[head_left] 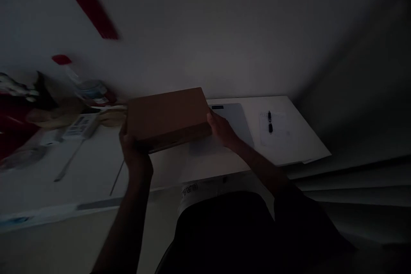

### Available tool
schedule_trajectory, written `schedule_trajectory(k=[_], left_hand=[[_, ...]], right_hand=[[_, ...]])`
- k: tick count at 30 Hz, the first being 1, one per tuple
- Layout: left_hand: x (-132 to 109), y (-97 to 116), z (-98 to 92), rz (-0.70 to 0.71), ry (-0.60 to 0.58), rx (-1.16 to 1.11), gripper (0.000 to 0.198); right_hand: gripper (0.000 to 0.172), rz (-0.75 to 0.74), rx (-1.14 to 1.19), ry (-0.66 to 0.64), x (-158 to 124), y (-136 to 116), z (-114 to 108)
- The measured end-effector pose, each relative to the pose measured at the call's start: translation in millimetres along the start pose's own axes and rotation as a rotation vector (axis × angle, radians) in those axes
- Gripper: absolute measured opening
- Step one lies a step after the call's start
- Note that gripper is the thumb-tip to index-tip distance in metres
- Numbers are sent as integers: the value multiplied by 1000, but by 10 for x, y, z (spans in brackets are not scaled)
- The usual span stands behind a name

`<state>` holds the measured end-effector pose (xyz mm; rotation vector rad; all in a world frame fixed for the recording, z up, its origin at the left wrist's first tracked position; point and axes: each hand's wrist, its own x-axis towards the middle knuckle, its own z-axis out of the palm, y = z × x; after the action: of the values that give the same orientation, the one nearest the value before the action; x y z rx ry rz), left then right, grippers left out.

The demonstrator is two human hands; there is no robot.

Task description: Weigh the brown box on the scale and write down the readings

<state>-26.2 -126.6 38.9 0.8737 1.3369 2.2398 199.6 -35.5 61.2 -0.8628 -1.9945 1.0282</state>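
Observation:
A brown cardboard box [168,113] is held up over the white table, slightly tilted, between my two hands. My left hand [136,154] grips its left end, with the thumb at the near corner and the other fingers partly hidden. At the right end, my right hand [221,128] is closed on the box, thumb on the edge and fingers beneath or behind it. Below and to the right of the box lies a flat grey panel [239,124] with a small dark rectangle near its back edge; the box hides part of it.
On the right of the table [302,137] lies a sheet of paper [285,132] with a black pen [270,122] on it. Clutter stands at the left: a jar [93,90], a red-capped bottle [66,63], a white box with a label [80,126]. A wall rises behind.

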Motion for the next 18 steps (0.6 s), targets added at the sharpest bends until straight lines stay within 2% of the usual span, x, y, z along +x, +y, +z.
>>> schedule_trajectory(k=[5,10,18], left_hand=[[-129,-200,394,-18,-148,-5,67],[-313,-404,712,-61,-242,-19,67],[-467,-623,918,-153,-302,7,65]], right_hand=[[74,62,-113,135,-175,171,-400],[74,125,-207,262,-388,373,-687],[71,200,-212,341,-616,565,-860]])
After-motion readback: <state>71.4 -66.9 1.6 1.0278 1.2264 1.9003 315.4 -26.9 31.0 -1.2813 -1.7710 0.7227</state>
